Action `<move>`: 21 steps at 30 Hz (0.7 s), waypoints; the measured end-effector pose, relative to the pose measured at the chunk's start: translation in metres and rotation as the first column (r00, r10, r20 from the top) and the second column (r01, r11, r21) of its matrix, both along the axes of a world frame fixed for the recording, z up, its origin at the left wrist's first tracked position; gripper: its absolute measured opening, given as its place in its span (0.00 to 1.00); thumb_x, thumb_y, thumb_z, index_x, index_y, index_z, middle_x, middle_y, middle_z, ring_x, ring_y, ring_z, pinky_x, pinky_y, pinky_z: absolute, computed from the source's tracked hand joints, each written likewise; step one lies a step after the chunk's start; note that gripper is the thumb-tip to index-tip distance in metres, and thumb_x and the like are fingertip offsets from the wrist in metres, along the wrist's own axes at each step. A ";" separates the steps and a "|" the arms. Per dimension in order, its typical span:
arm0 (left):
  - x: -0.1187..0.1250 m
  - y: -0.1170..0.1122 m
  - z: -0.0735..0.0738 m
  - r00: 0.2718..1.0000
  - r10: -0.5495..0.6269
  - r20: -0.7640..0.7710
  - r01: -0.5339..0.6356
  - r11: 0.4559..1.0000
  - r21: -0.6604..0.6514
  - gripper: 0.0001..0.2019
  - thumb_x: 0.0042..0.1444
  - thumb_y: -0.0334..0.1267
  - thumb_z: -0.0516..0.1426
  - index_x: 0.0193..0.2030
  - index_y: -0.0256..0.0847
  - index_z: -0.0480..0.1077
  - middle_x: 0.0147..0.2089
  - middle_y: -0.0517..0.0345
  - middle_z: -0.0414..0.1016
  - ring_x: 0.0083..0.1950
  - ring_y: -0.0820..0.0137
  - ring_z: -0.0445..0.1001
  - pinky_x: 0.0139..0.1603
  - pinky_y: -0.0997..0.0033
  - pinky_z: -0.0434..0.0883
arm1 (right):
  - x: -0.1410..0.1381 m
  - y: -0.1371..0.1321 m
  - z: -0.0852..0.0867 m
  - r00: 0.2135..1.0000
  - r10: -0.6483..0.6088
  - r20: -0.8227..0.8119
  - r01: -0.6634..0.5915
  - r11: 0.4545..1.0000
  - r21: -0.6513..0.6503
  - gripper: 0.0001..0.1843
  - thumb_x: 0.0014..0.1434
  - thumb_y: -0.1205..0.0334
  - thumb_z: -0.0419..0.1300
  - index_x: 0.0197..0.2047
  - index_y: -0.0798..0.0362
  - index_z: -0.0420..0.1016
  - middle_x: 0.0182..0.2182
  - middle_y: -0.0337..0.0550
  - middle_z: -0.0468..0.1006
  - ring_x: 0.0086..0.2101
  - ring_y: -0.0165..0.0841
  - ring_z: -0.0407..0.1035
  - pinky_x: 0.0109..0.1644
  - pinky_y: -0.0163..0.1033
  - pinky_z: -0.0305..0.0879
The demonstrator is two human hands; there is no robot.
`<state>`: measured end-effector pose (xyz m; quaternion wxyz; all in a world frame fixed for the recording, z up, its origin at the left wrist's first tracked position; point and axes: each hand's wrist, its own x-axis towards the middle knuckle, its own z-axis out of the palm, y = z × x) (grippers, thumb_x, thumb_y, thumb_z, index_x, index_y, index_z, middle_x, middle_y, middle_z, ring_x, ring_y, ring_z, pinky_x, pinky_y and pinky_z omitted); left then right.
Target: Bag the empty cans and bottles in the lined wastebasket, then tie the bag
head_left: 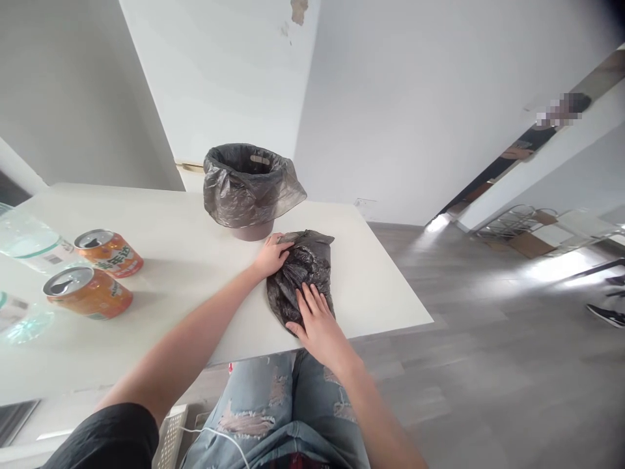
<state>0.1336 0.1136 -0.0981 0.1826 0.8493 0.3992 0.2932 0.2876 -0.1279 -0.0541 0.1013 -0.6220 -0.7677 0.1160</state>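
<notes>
A crumpled black plastic bag lies on the white table near its front edge. My left hand rests at the bag's upper left, its fingertips on the plastic. Across the bag's lower part my right hand lies flat with the fingers stretched out. What the bag contains, if anything, is hidden. Just behind it stands a small trash bin, lined with a dark garbage bag folded over the rim.
Two orange drink cans stand open at the left of the table, beside clear plastic bottles. A wall rises behind. Right of the table is grey floor, with a metal rack and a person's shoe farther off.
</notes>
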 end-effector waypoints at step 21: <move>0.032 -0.096 0.042 0.554 -0.808 -0.202 0.830 0.555 0.057 0.29 0.75 0.46 0.52 0.77 0.35 0.62 0.78 0.42 0.63 0.82 0.54 0.54 0.83 0.49 0.53 | 0.078 0.210 0.029 0.280 0.083 -0.956 -0.772 0.611 -0.173 0.32 0.67 0.33 0.62 0.55 0.52 0.85 0.62 0.55 0.80 0.65 0.45 0.72 0.73 0.52 0.64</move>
